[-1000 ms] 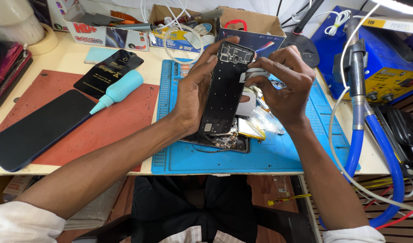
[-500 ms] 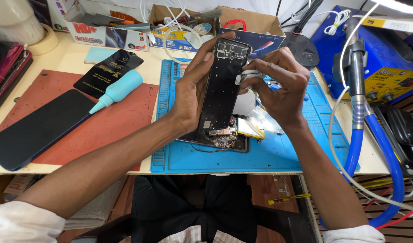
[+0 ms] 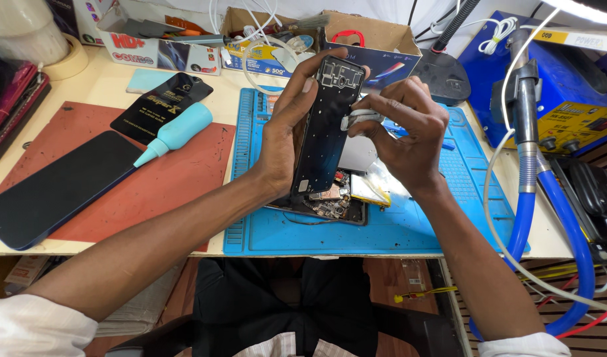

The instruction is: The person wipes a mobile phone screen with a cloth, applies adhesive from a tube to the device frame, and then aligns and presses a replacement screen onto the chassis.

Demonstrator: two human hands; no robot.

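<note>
Overall, the head view showed a person seated at a cluttered repair bench, both hands raised over a blue work mat (image 3: 436, 231). The left hand (image 3: 287, 142) was closed around the left edge of a black phone frame (image 3: 324, 129), which it held tilted nearly upright above the mat, fingertips curled over the top corner. The right hand (image 3: 409, 135) was closed in a pinch against the frame's right edge, its fingers gripping a small silvery part (image 3: 360, 120) that touched the frame; what kind of part it was could not be told. Beneath the frame, an opened phone body (image 3: 330, 205) with exposed circuitry lay flat on the mat. To the left, a reddish mat (image 3: 164, 185) carried a dark phone (image 3: 55, 188) lying face down and a light-blue squeeze bottle (image 3: 174, 132) on its side, the nozzle pointing toward the dark phone. A black flat packet (image 3: 161, 106) lay just behind the bottle. Cardboard boxes (image 3: 376, 36) holding cables stood along the back of the bench. To the right stood a blue station (image 3: 568, 99), with a blue hose (image 3: 548, 218) looping down past the bench edge.
</note>
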